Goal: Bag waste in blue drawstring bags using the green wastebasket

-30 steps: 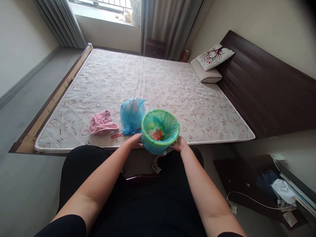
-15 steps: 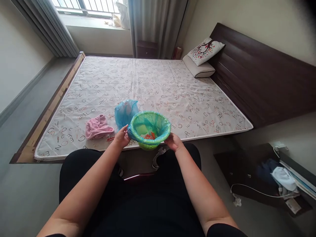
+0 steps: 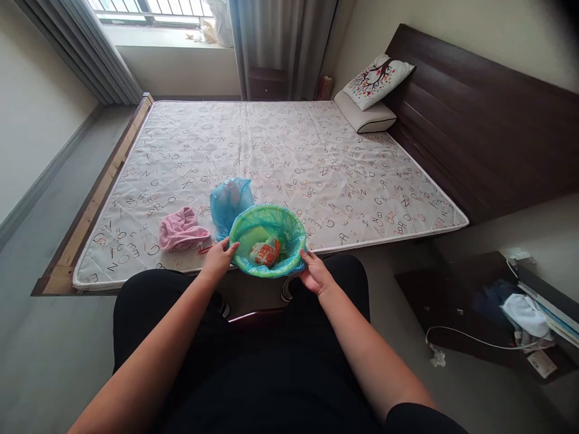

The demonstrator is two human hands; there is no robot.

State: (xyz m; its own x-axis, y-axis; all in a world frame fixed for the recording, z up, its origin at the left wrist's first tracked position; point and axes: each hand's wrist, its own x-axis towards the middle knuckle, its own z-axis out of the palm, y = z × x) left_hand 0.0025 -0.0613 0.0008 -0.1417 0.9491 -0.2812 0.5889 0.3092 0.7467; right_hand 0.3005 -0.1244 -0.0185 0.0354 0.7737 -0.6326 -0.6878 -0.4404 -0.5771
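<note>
Between my hands is a round green basket (image 3: 239, 224), lined with a thin blue plastic bag (image 3: 296, 238) folded over its rim. My left hand (image 3: 218, 260) grips the rim on the left, thumb on top. On the right side, my right hand (image 3: 315, 272) pinches the rim and the liner. Inside the basket lies a crumpled white wrapper with orange-red print (image 3: 266, 252). Just behind it on the mattress stands a filled blue plastic bag (image 3: 230, 202). A crumpled pink towel (image 3: 181, 230) lies to the left, beside a small red item (image 3: 204, 249).
The bare letter-printed mattress (image 3: 289, 157) stretches ahead, with a wooden bed frame (image 3: 97, 190) along its left. Two pillows (image 3: 373, 84) rest by the dark headboard (image 3: 474, 126). At right, a dark nightstand (image 3: 447, 325) holds a white cloth (image 3: 525, 313) and a cable (image 3: 474, 343).
The basket has tilted toward me and shifted slightly left, so more of the wrapper inside shows. Both hands have stayed on its rim.
</note>
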